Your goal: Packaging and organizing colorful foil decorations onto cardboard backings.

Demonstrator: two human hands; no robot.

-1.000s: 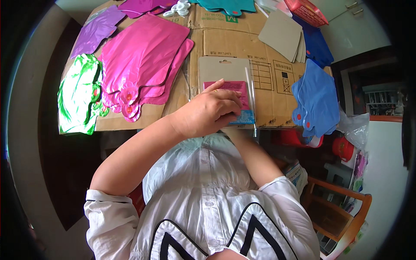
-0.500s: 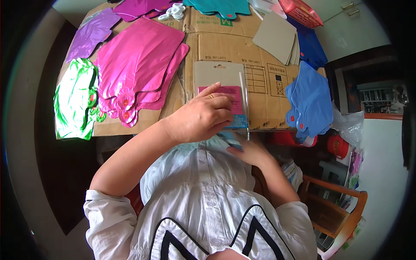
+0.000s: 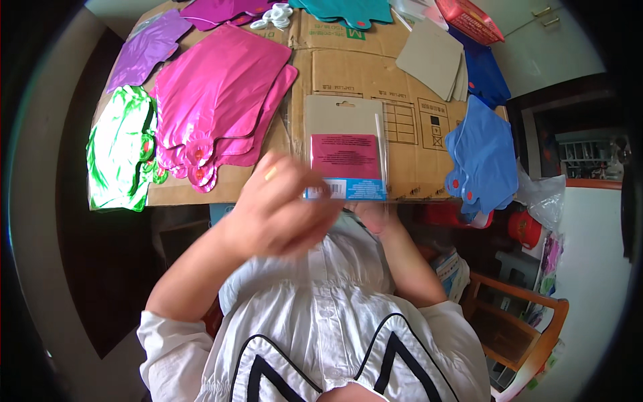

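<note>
In front of me, a flat clear plastic packet lies on the cardboard at the table's near edge. It has a grey card backing with a hang hole, a magenta and blue printed panel, and a thin white stick along its right side. My left hand is by the packet's lower left corner, smeared by motion, its fingers seemingly curled. Just under the packet's bottom edge is my right hand. Its fingers are mostly hidden, so whether it grips the packet is unclear.
Shiny foil balloons, pink, green, purple, teal and blue, surround the cardboard. Grey cards, a red basket and white clips lie farther back. A wooden chair stands at right.
My left hand has lifted off the packet and drawn back toward me and to the left, uncovering the printed panel. My right hand has moved up slightly toward the packet's bottom edge.
</note>
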